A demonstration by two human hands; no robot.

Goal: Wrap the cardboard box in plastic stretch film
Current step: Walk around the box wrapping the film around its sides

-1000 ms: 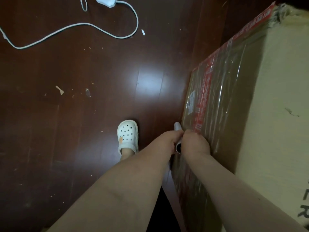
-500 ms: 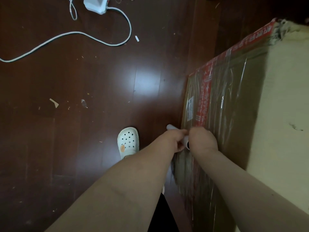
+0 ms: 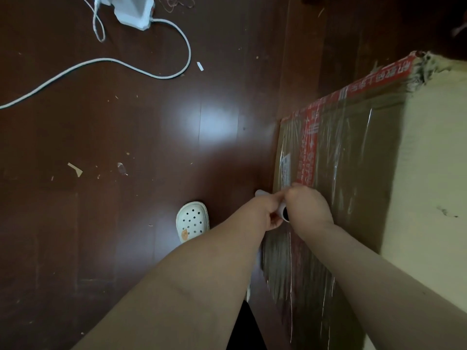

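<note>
Gripping the film roll (image 3: 260, 193) in left hand (image 3: 269, 210) and right hand (image 3: 307, 205), held it near-upright beside the cardboard box (image 3: 353, 173), right hand nearer.

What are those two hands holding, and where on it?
Both grip the stretch film roll: the left hand around its middle, the right hand at its near, open end.

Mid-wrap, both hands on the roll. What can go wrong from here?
1. The white cable lies looped on the floor: it could catch the clog when circling the cardboard box.
2. The frayed top corner may snag or tear the stretch film.
3. The film lies wrinkled, so further layers may sit loose.
</note>
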